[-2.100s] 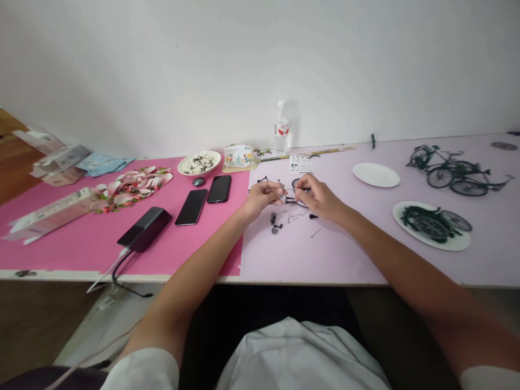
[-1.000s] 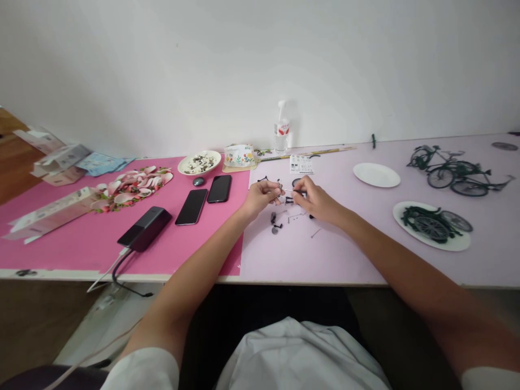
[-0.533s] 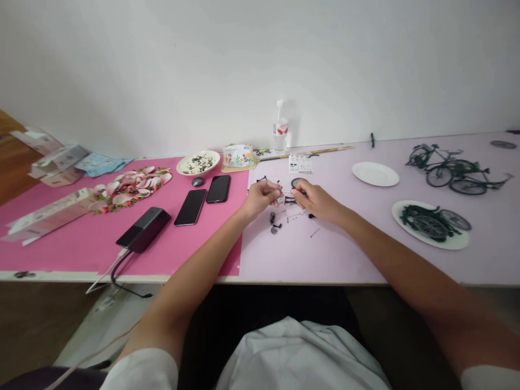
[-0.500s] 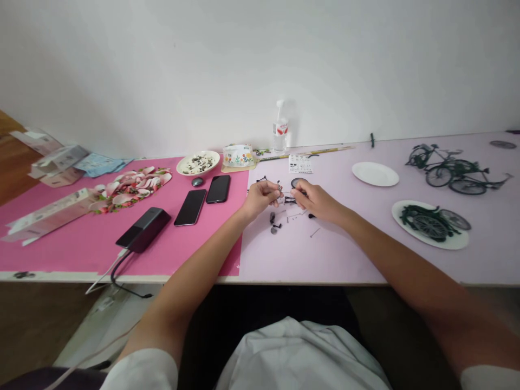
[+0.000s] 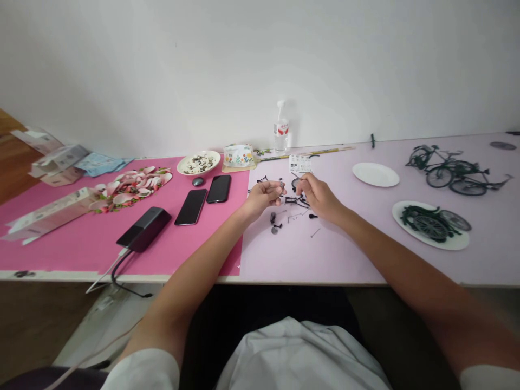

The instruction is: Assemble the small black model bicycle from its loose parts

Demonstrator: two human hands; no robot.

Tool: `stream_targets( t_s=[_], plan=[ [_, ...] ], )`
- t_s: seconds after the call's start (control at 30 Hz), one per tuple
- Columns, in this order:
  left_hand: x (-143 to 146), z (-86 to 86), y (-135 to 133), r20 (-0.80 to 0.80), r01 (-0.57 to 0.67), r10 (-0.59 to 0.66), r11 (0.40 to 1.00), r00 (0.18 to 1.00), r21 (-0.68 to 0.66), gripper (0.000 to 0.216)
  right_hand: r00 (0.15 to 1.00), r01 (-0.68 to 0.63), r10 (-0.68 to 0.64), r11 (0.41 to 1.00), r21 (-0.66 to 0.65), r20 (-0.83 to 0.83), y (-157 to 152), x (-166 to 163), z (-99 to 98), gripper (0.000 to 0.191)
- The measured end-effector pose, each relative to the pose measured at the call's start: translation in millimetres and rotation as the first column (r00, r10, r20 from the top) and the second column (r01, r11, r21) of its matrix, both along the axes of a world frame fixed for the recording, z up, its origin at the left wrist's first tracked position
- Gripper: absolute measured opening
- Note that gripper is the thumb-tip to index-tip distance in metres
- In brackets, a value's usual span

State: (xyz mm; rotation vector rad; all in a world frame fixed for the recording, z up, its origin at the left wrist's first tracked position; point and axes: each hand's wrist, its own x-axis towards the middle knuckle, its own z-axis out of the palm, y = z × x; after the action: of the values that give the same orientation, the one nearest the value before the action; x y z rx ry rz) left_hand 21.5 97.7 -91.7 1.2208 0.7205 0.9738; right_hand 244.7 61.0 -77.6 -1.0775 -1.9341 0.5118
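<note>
My left hand (image 5: 264, 197) pinches a small greyish part (image 5: 281, 185) between thumb and fingers; its kind is too small to make out. To its right, my right hand (image 5: 319, 196) is closed on a thin dark rod (image 5: 296, 175) whose end juts out up and to the left. A gap separates the two hands. Beneath and between them lie a black miniature bicycle frame (image 5: 298, 201) and a small wheel (image 5: 295, 184), partly covered by my right hand. Nearer to me are small dark parts (image 5: 273, 218), a black piece (image 5: 313, 216) and a thin pin (image 5: 315, 233).
A printed sheet (image 5: 300, 163) and a clear bottle (image 5: 280, 135) stand behind the hands. Two phones (image 5: 190, 207) and a power bank (image 5: 143, 229) lie left. Right are a white plate (image 5: 376, 174), a plate with bicycle parts (image 5: 450, 245) and model bicycles (image 5: 447, 170).
My right hand has drawn away to the right from my left hand. The thin rod that lay between them now tilts upward. My left hand has hardly moved.
</note>
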Motion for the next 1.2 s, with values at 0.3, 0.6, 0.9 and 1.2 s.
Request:
stream_targets(
  t_s=[0.3, 0.6, 0.9, 1.2],
  plan=[
    [-1.7, -1.0, 0.3, 0.001, 0.074, -0.074, 0.997, 0.997, -0.031, 0.047, 1.000, 0.009, -0.014, 0.987, 0.161, 0.026, -6.6, -11.0, -3.4, 0.063],
    [-0.7, -1.7, 0.2, 0.015, 0.094, -0.093, 0.994, 0.996, -0.050, 0.059, 0.999, 0.001, -0.008, 0.975, 0.223, 0.031, -3.2, -10.9, -5.8, 0.041],
    [-1.0, 0.1, 0.1, -0.017, 0.079, -0.079, 0.997, 0.997, 0.008, 0.062, 0.999, 0.009, -0.017, 0.976, 0.218, 0.035, -4.0, -12.1, -6.5, 0.039],
    [-1.2, -2.2, 2.2, -0.059, 0.055, -0.050, 0.996, 0.997, 0.072, 0.069, 0.999, 0.010, -0.016, 0.974, 0.227, 0.027, -5.7, -14.3, -7.3, 0.042]
  ],
)
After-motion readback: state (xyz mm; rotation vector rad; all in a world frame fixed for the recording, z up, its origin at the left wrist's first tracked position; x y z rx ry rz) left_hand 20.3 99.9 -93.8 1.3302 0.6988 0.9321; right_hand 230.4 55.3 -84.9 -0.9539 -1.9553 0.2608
